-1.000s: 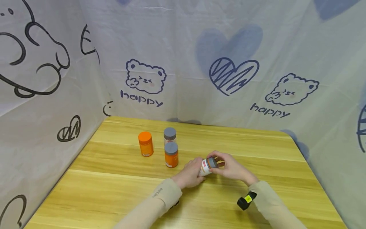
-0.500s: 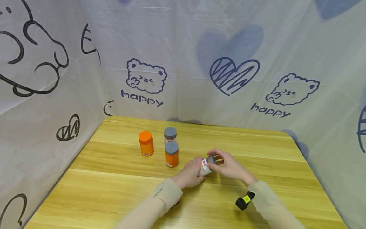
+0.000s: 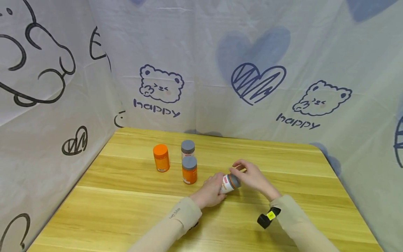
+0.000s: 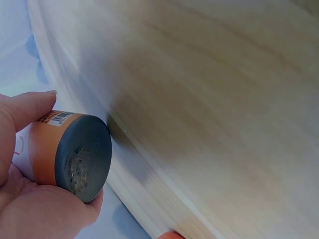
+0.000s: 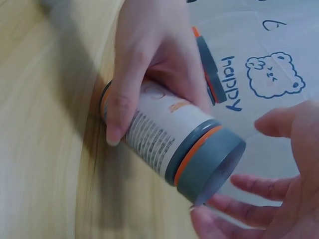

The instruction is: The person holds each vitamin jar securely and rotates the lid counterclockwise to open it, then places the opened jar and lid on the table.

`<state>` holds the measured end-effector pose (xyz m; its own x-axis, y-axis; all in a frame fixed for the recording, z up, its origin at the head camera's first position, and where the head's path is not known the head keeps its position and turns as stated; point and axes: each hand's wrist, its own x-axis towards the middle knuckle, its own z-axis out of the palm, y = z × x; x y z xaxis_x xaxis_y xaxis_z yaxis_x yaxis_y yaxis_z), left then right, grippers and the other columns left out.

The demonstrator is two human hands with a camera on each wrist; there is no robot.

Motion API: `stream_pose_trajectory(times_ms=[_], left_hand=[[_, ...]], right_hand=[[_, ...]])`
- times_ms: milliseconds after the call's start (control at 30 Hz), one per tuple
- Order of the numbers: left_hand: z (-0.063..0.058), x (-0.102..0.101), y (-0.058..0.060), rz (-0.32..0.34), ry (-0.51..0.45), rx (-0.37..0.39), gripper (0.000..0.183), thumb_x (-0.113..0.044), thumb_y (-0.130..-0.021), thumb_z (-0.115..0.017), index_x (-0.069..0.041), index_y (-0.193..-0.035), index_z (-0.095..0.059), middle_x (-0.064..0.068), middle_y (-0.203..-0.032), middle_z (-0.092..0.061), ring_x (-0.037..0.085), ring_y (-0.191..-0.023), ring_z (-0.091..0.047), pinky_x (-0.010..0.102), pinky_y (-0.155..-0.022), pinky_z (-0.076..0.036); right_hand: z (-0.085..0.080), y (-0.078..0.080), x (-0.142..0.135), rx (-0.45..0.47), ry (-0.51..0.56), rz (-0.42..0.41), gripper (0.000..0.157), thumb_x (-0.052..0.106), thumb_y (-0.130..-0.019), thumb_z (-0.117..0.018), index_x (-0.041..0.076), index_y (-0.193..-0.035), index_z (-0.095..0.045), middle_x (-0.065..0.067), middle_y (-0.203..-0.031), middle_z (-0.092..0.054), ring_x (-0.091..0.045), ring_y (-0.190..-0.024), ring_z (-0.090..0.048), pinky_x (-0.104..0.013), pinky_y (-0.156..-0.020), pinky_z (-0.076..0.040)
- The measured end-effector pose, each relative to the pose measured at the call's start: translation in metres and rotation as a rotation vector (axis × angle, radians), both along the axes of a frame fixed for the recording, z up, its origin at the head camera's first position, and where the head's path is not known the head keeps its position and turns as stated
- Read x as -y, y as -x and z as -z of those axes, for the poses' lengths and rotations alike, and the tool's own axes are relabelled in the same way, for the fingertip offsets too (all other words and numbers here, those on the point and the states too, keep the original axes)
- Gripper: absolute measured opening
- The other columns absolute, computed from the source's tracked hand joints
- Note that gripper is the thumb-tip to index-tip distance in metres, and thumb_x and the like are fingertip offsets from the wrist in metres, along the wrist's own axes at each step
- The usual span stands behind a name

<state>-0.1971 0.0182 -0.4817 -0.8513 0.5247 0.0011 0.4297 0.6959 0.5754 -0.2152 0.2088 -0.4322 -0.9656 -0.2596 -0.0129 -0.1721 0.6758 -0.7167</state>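
My left hand (image 3: 211, 190) grips a pill bottle (image 5: 164, 132) with a white label, tilted over the table. Its grey lid (image 5: 212, 167) points toward my right hand, and an orange band shows below the lid. In the left wrist view the bottle's dark, scuffed base (image 4: 84, 159) faces the camera, with the left thumb and palm around the body. My right hand (image 3: 250, 176) is beside the lid, its fingers spread and loosely bent. In the right wrist view, its lower fingertips (image 5: 199, 216) are close to the lid's rim; whether one touches cannot be told.
Left of the hands stand an orange bottle (image 3: 161, 160), an orange bottle with a grey lid (image 3: 189, 172) and, partly hidden behind that, another grey-lidded bottle (image 3: 188, 146). The wooden table (image 3: 126, 217) meets a printed cloth (image 3: 201, 101) at the back.
My right fingers, earlier around the lid, have come off it and spread, with the hand a little higher. The left hand and the bottle have barely moved.
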Motion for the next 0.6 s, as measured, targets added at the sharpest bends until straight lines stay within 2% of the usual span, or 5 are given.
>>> stream_pose_trajectory(times_ms=[233,433,600], left_hand=[[-0.001,0.0003,-0.0002,0.002,-0.001,-0.005,0.059,-0.017,-0.091,-0.075,-0.004,-0.139,-0.042,0.008,-0.123,-0.057,0.021,-0.104,-0.051,0.032,-0.089,-0.042],[-0.0027,0.0003,-0.0009,0.004,0.001,0.003,0.057,-0.016,-0.092,-0.074,-0.006,-0.137,-0.043,0.008,-0.122,-0.057,0.02,-0.104,-0.051,0.032,-0.089,-0.041],[-0.0012,-0.0004,-0.0012,0.006,0.004,0.008,0.054,-0.016,-0.092,-0.074,-0.007,-0.135,-0.043,0.007,-0.12,-0.056,0.02,-0.104,-0.05,0.031,-0.087,-0.04]], right_hand=[[-0.0051,-0.002,0.0022,0.093,-0.016,0.023,0.042,0.037,-0.097,-0.062,0.002,-0.12,-0.063,-0.021,-0.12,-0.068,-0.03,-0.106,-0.066,-0.034,-0.079,-0.055],[-0.005,-0.0049,0.0038,0.218,0.046,0.014,0.044,0.037,-0.097,-0.063,0.0,-0.122,-0.06,-0.021,-0.114,-0.065,-0.021,-0.085,-0.064,-0.038,-0.068,-0.058],[-0.0035,-0.0076,0.0039,0.252,0.066,0.006,0.043,0.036,-0.097,-0.064,0.001,-0.121,-0.061,-0.019,-0.109,-0.064,-0.02,-0.083,-0.063,-0.04,-0.069,-0.06]])
